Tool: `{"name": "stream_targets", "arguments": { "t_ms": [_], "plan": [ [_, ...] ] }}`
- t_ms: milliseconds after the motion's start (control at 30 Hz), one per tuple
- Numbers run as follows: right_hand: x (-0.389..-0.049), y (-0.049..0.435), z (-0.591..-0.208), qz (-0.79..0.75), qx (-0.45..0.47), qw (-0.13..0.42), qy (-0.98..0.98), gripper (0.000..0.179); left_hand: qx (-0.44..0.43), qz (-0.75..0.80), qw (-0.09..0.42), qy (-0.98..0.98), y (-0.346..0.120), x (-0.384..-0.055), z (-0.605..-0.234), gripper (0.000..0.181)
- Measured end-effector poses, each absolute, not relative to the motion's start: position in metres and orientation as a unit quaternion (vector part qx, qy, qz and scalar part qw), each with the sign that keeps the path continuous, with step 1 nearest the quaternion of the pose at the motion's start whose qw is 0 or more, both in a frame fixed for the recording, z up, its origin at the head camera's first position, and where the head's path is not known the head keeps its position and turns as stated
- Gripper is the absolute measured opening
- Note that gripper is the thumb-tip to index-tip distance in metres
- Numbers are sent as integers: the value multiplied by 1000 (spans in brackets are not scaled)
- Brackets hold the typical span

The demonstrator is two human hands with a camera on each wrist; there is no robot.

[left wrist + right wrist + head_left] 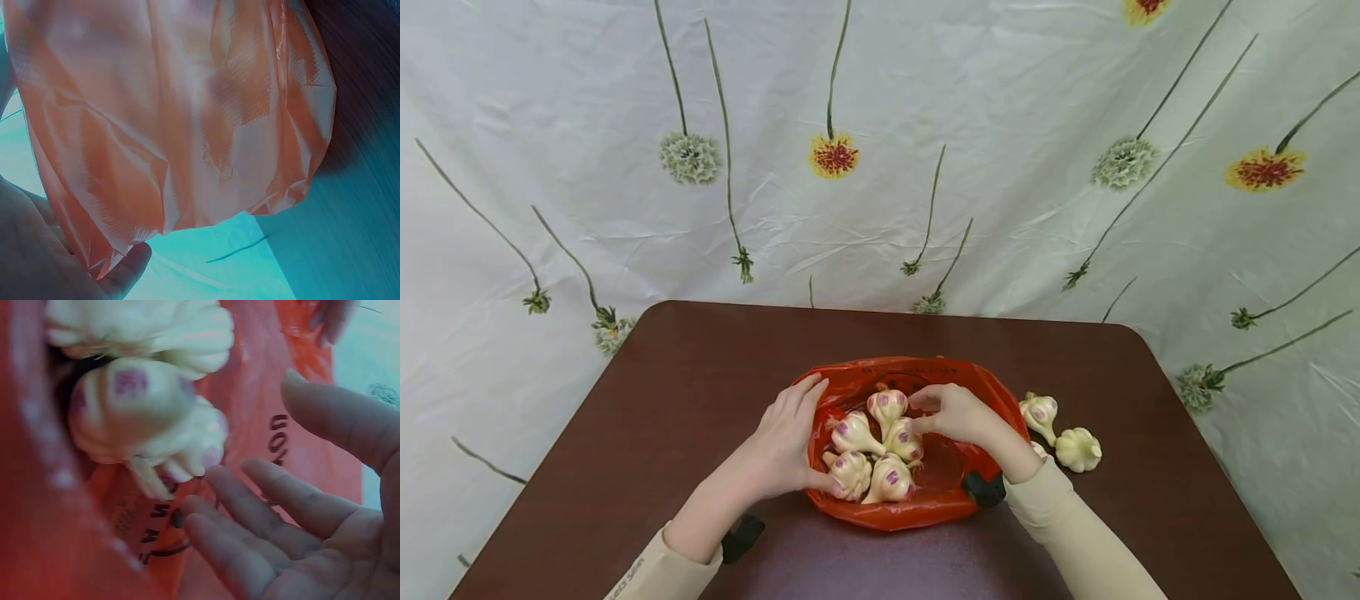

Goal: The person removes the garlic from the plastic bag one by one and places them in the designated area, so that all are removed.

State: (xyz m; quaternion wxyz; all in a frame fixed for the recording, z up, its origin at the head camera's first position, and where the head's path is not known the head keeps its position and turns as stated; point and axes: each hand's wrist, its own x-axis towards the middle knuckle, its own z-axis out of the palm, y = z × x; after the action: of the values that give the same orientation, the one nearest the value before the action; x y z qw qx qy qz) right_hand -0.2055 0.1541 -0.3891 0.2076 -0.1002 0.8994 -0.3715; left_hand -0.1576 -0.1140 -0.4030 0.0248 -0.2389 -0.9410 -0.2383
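A red plastic bag (951, 504) lies open on the table with several garlic bulbs (891, 479) inside, cream with purple patches. My left hand (782, 442) holds the bag's left rim, thumb toward the front and fingers toward the back. In the left wrist view the bag's wall (187, 156) fills most of the picture, its edge between thumb and fingers. My right hand (958, 414) reaches over the bag's right side. The right wrist view shows its fingers (244, 487) spread and nearly straight, fingertips right by a garlic bulb (134, 412).
Two garlic bulbs, one whiter bulb (1078, 450) and one purple-marked bulb (1040, 414), lie on the dark brown table (715, 367) right of the bag. Part of another shows beside my right wrist. A flower-printed cloth (880, 183) hangs behind the table.
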Motion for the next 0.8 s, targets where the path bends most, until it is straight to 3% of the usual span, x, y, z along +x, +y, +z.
{"name": "stream_targets", "arguments": {
  "t_ms": [267,800],
  "plan": [
    [-208,148,-402,-326,-98,236,910,47,-236,-238,24,-942,-113,-157,-403,127],
    [-207,136,-418,-258,-124,244,927,57,-238,-240,27,-941,-112,-158,-403,125]
  ]
}}
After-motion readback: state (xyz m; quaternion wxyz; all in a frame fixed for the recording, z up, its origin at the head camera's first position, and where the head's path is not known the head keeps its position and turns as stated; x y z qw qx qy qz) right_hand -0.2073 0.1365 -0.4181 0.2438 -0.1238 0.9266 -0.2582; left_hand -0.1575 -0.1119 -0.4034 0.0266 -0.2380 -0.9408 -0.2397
